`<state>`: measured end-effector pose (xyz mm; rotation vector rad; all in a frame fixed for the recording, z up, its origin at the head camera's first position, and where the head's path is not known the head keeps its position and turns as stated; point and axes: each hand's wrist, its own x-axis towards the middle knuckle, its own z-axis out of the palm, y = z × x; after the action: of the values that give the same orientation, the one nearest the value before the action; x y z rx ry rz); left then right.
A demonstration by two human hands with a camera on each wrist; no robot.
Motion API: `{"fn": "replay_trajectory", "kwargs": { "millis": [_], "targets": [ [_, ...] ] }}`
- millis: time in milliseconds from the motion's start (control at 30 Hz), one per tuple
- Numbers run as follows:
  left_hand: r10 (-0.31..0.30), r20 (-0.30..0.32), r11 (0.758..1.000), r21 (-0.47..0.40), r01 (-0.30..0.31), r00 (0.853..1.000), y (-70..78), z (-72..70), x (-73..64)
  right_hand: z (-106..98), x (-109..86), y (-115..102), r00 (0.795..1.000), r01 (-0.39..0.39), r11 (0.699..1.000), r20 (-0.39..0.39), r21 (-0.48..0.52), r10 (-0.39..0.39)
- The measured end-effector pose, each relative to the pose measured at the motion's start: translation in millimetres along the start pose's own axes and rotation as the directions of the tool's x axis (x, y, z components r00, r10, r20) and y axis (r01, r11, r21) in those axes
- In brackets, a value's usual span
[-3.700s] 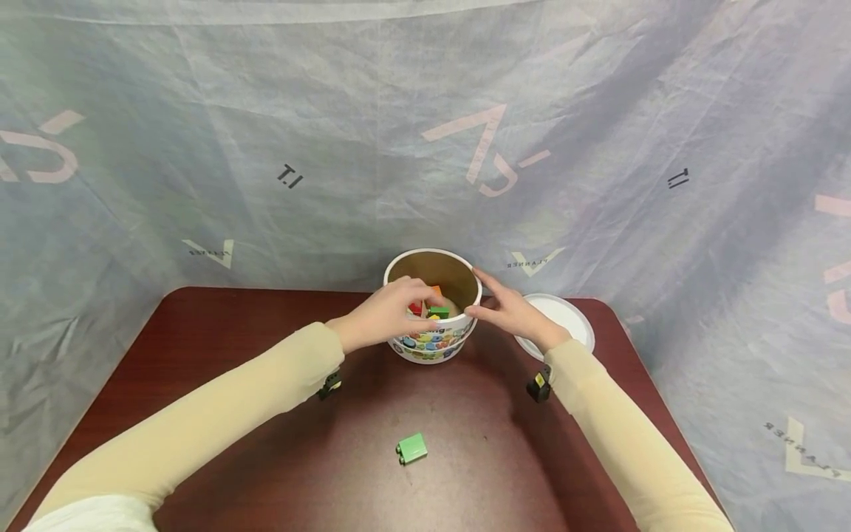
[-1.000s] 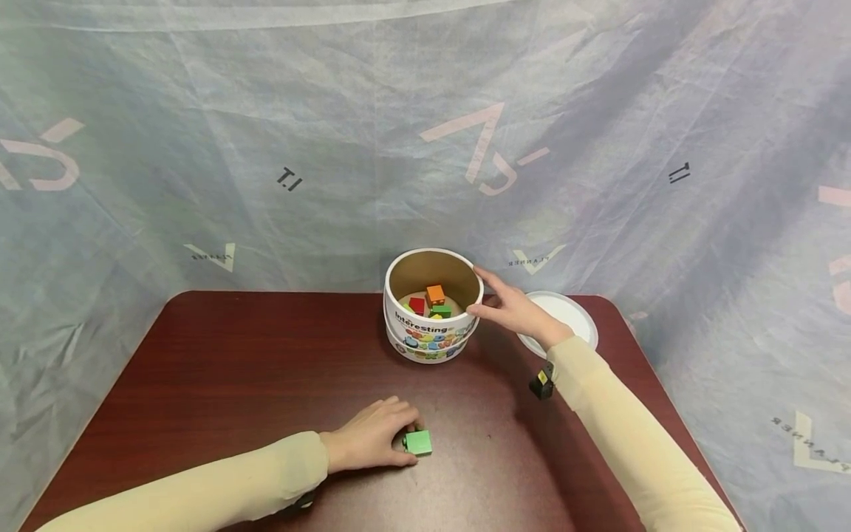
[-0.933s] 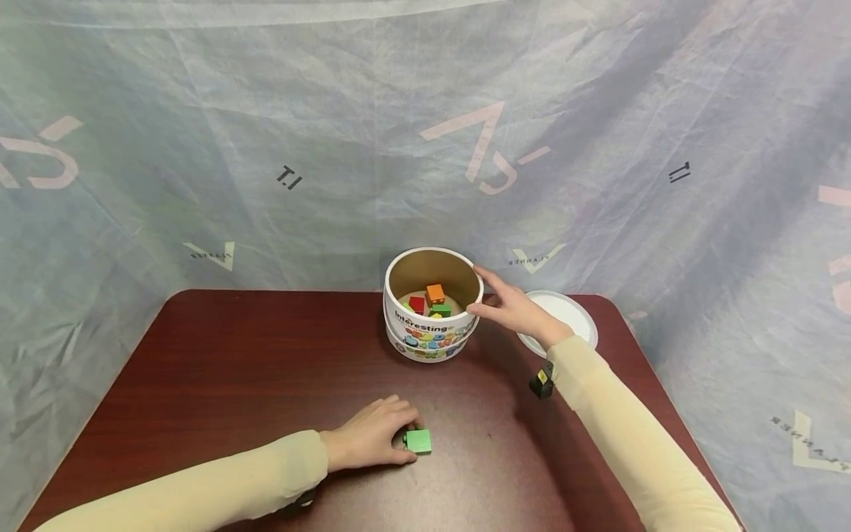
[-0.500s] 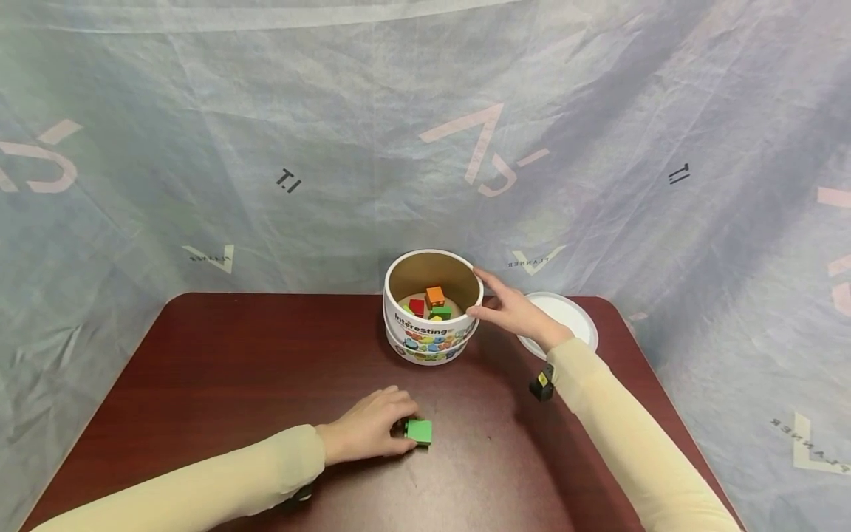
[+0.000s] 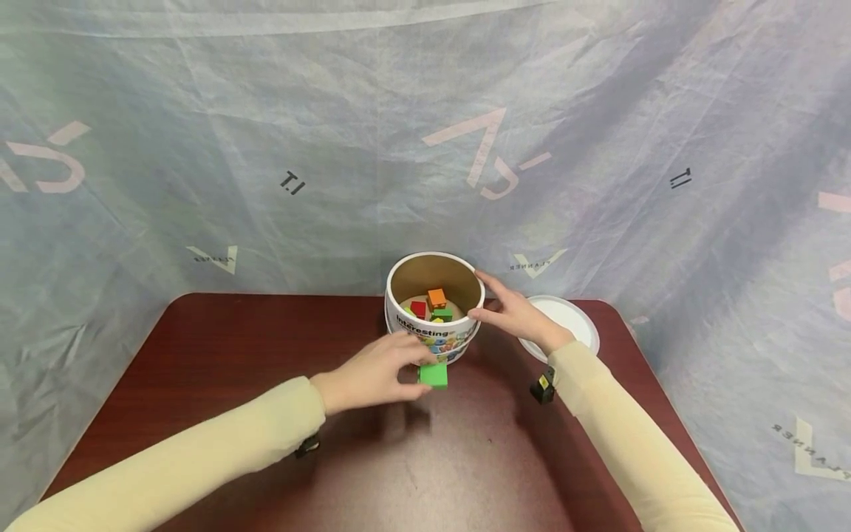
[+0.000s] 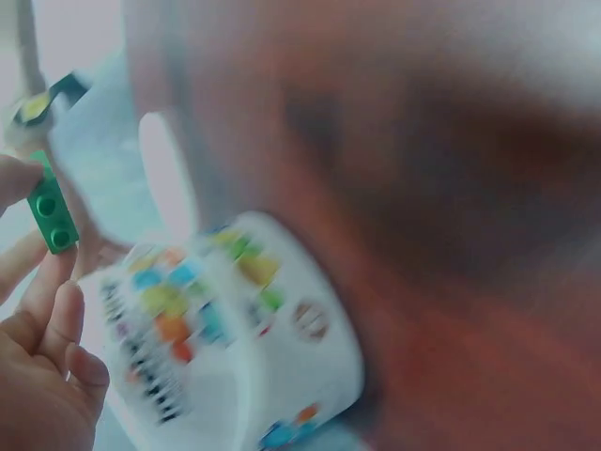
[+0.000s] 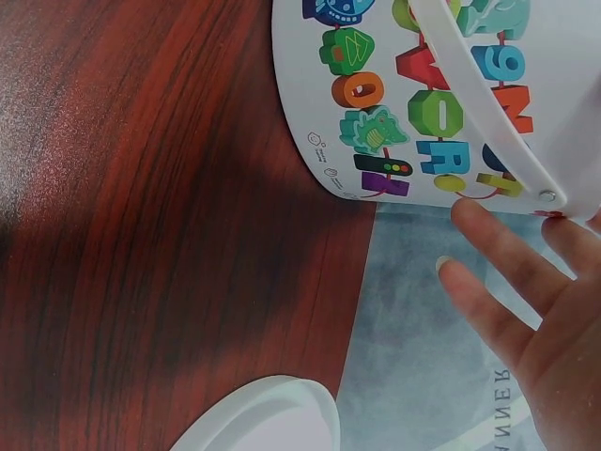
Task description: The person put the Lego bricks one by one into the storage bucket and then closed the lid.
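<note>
My left hand point(image 5: 375, 372) pinches a green toy brick point(image 5: 434, 375) between thumb and fingers, raised over the table in front of the bucket. In the left wrist view the green brick point(image 6: 53, 216) shows two studs. A white printed bucket point(image 5: 435, 342) stands at the table's back, its top uncovered. Inside it lie an orange block point(image 5: 436, 298), a red block point(image 5: 418, 309) and another green block point(image 5: 442, 315), with bits of yellow. My right hand point(image 5: 518, 314) rests against the bucket's right rim, fingers spread; the right wrist view shows its fingertips point(image 7: 470, 214) at the bucket's side.
A round white lid point(image 5: 565, 321) lies on the dark red table point(image 5: 253, 347) behind my right forearm. The bucket's white handle point(image 7: 488, 99) hangs down along its side. A grey printed curtain point(image 5: 319, 133) closes off the back and both sides.
My left hand came out of the bucket, took hold of the green brick on the table, and has lifted it up toward the bucket. The right hand has stayed at the rim.
</note>
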<state>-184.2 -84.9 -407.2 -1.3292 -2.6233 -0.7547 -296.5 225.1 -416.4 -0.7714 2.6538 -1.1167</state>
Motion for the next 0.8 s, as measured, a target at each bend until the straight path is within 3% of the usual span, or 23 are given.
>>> {"fn": "replay_trajectory", "kwargs": {
  "millis": [200,400,600,800],
  "targets": [
    [-0.036,-0.026,0.999,0.003,0.036,0.999,-3.4,-36.0,34.2,0.6,-0.4,0.0,1.0,0.002,1.0,0.0,-0.003,-0.002],
    [-0.125,0.013,0.992,-0.005,0.125,0.992,-14.7,-62.1,70.3,0.2,-0.4,0.5,1.0,0.003,1.0,-0.003,-0.002,-0.003],
    [-0.228,0.065,0.974,0.013,0.228,0.971,-36.2,-70.9,97.5,0.3,-0.5,-1.8,1.0,-0.008,1.0,0.003,0.002,0.008],
    [-0.325,0.093,0.946,0.028,0.324,0.941,-58.1,-69.0,111.0,0.1,0.6,0.3,1.0,-0.016,1.0,0.008,-0.004,0.016]
  ]
}}
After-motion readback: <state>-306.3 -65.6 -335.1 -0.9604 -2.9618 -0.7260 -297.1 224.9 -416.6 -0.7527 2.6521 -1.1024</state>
